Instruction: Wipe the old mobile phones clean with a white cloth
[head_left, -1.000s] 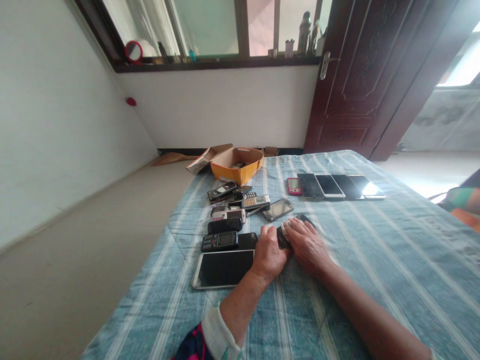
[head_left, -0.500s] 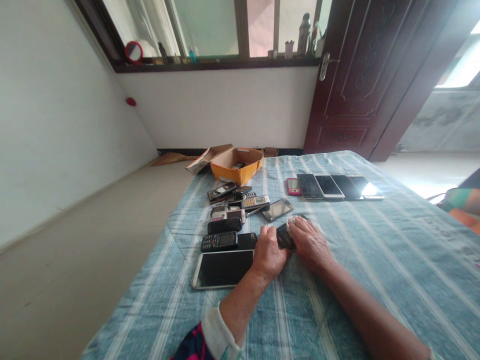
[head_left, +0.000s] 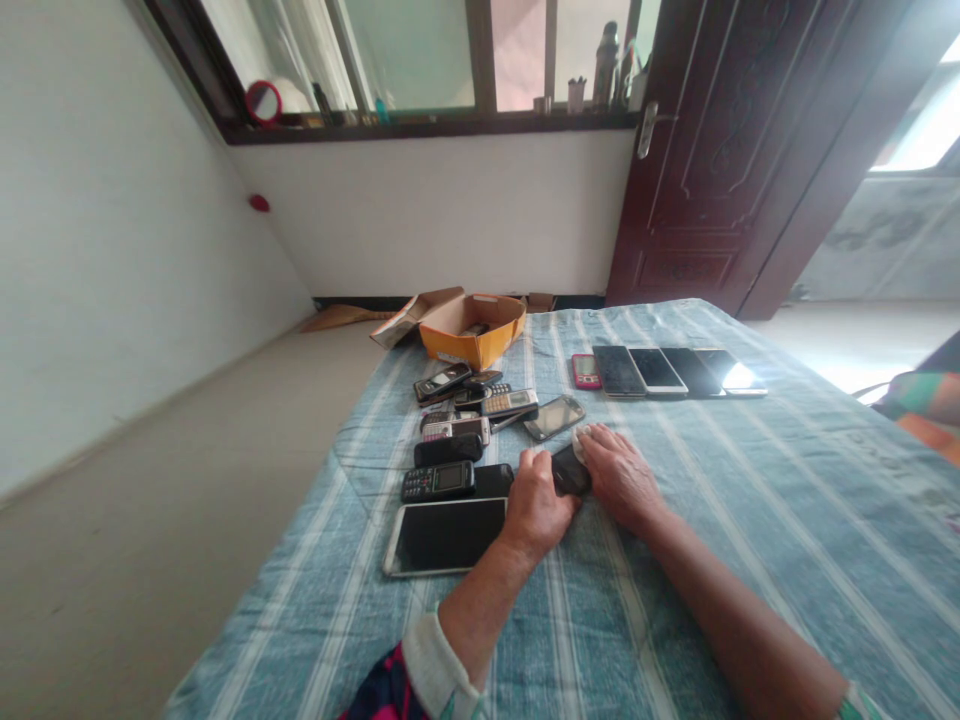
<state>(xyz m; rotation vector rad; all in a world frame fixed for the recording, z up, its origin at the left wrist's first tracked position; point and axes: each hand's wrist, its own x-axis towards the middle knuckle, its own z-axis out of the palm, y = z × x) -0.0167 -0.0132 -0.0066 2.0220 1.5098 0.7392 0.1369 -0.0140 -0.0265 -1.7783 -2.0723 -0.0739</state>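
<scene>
My left hand [head_left: 541, 503] is closed on the near end of a dark mobile phone [head_left: 568, 470] at the middle of the bed-like surface. Over the phone's far part lies my right hand [head_left: 619, 477], its fingers pressing a white cloth or tissue [head_left: 580, 440] against it; most of the cloth is hidden under the fingers. Left of my left hand are a large white-framed phone [head_left: 450, 537], a black keypad phone [head_left: 439, 482] and a dark flat phone [head_left: 493, 481]. A grey touchscreen phone [head_left: 555, 417] rests just beyond my hands.
Several old phones lie piled [head_left: 480, 400] before an open orange cardboard box [head_left: 484, 345]. A row holds a red phone [head_left: 586, 371], a white phone [head_left: 658, 371] and several dark ones. Everything stands on a blue striped cloth [head_left: 750, 540]. Behind are a wall and a brown door [head_left: 697, 200].
My right hand has shifted slightly with the white cloth across the phone, and its fingers sit a little higher. My left hand keeps its hold in nearly the same place.
</scene>
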